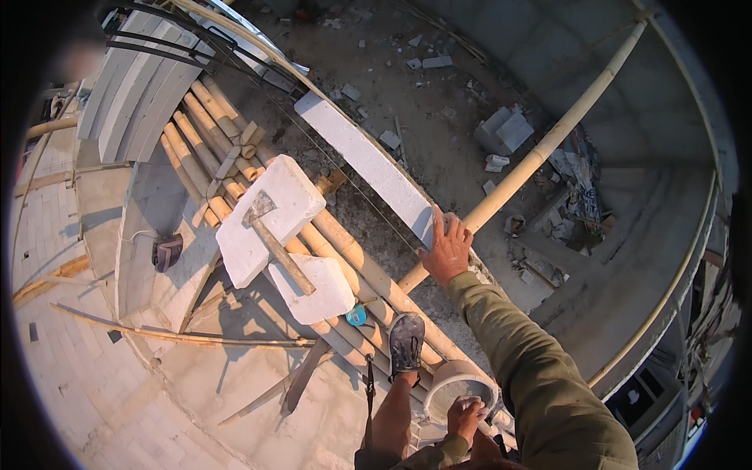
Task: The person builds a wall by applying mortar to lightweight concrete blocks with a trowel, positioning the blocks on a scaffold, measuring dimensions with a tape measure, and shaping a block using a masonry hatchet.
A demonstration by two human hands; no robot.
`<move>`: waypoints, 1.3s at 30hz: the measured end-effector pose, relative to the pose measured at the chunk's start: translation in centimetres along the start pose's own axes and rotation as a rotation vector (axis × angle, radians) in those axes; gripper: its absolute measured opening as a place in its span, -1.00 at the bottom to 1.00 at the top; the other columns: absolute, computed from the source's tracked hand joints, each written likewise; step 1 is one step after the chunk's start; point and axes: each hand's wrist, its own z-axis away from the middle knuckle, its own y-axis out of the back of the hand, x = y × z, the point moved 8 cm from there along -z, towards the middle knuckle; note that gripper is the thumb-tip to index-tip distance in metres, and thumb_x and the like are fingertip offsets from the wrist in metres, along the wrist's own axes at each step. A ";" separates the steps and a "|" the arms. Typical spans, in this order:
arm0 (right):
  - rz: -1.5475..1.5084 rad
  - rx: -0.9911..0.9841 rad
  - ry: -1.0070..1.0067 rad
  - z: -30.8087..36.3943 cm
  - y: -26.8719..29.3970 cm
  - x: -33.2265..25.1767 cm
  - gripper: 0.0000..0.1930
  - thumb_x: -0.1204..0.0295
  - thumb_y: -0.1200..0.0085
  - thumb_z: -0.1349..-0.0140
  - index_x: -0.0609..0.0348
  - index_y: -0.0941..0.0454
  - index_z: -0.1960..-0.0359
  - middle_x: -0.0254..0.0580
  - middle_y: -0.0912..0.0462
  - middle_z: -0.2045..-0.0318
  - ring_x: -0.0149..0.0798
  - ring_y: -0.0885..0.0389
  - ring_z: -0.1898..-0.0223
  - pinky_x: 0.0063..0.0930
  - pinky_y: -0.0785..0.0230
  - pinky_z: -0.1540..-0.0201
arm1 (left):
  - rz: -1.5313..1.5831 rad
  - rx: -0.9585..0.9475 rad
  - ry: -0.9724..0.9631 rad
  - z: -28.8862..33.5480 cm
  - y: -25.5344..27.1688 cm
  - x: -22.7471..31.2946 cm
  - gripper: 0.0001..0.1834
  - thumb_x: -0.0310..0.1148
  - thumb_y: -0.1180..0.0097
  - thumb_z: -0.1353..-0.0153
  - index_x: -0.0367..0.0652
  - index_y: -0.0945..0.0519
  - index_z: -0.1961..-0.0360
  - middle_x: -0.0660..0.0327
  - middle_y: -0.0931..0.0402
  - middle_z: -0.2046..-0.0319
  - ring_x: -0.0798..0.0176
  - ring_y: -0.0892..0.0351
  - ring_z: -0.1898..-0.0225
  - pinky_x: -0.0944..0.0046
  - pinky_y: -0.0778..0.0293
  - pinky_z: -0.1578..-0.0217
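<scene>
My right hand (446, 247) lies with fingers spread on the near end of a long white block (364, 160) set along the wall top. Close to my body, my left hand (465, 415) is closed over the mouth of a round bucket (460, 370); what it holds, if anything, is hidden. To the left, a hammer-like tool with a wooden handle (283, 257) rests across two broken white block pieces, a larger one (239, 249) and a smaller one (327, 294). These pieces sit on bamboo poles (333, 235).
My shoe (406, 342) stands on the bamboo, beside a small blue object (356, 316). Grey blocks (145, 86) are stacked at the far left. A thick bamboo pole (556, 137) slants across the sunken room at right, where rubble (505, 129) lies. A thin string runs beside the wall.
</scene>
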 end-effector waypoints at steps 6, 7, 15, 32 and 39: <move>0.025 0.048 0.036 -2.2 -1.1 -2.3 0.19 0.18 -0.54 0.07 0.10 0.01 -0.55 0.13 -0.27 -0.26 0.17 -0.27 -0.29 0.22 -0.11 -0.25 | 0.058 -0.058 -0.012 -1.3 0.7 -1.2 -0.65 -0.39 -0.22 -0.39 -0.41 -0.43 -0.03 -0.07 -0.57 0.16 -0.01 -0.73 0.18 0.10 -0.72 0.04; 0.032 0.051 0.030 -2.6 -1.3 -2.5 0.19 0.18 -0.54 0.07 0.11 0.01 -0.55 0.13 -0.27 -0.26 0.16 -0.28 -0.29 0.22 -0.11 -0.25 | 0.063 -0.057 -0.008 -1.4 0.7 -1.3 -0.65 -0.39 -0.22 -0.39 -0.41 -0.43 -0.03 -0.07 -0.57 0.16 -0.01 -0.74 0.19 0.09 -0.72 0.04; 0.086 0.077 0.009 -7.7 -1.8 -5.9 0.18 0.15 -0.54 0.08 0.18 -0.03 -0.53 0.07 -0.33 -0.24 0.10 -0.32 -0.28 0.18 -0.17 -0.25 | 0.096 0.001 -0.014 0.6 -0.3 2.0 -0.71 -0.39 -0.21 -0.37 -0.35 -0.49 0.01 0.02 -0.59 0.15 0.12 -0.72 0.19 0.20 -0.69 0.15; -0.004 -0.060 -0.038 -14.5 -2.9 -8.6 -0.25 0.19 -0.48 0.07 0.27 -0.32 -0.07 0.18 -0.58 -0.07 0.25 -0.63 -0.09 0.01 -0.51 -0.15 | 0.294 -0.076 -0.070 0.3 -0.5 2.8 -0.76 -0.38 -0.19 -0.39 -0.32 -0.52 0.06 0.15 -0.58 0.23 0.26 -0.66 0.28 0.26 -0.64 0.24; 0.128 -0.024 0.014 -13.5 3.5 -9.8 -0.28 0.14 -0.48 0.12 0.28 -0.42 -0.02 0.18 -0.69 0.03 0.21 -0.67 -0.06 -0.03 -0.52 -0.14 | 0.256 -0.047 -0.123 0.8 -0.5 2.6 -0.76 -0.35 -0.20 -0.39 -0.32 -0.57 0.07 0.14 -0.64 0.23 0.25 -0.70 0.30 0.27 -0.67 0.25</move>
